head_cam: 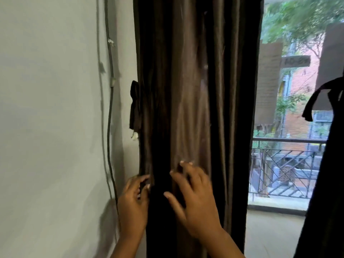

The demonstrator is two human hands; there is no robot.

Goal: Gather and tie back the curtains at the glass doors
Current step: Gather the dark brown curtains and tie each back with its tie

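Brown curtain [186, 108], bunched into vertical folds against the left edge of the glass door [290, 127], hanging straight down beside the grey wall [46, 108]. Long axis plumb, top to bottom of the view. Left hand [133, 205] at the curtain's wall-side edge, fingers [143, 178] curled round the outermost fold, seemingly gripping it. Right hand [195, 202] laid on the front of the folds, fingers [186, 164] spread and slightly bent, touching cloth without closing on it; motion blur softens the tips. Both hands low on the panel, roughly level, bundle held between them.

Dark tie-back [135, 107] dangling at the curtain's wall-side edge, well above the left hand and almost straight over it; clearly nearer the left hand than the right. Probably the gathering step, tying not yet done. Next move likely a reach upward along the curtain's length for the tie, right hand holding the folds together meanwhile.

Second dark curtain [323, 183] at the far right, already cinched with its own tie [314, 101]. Thin cable [110, 90] running down the wall.
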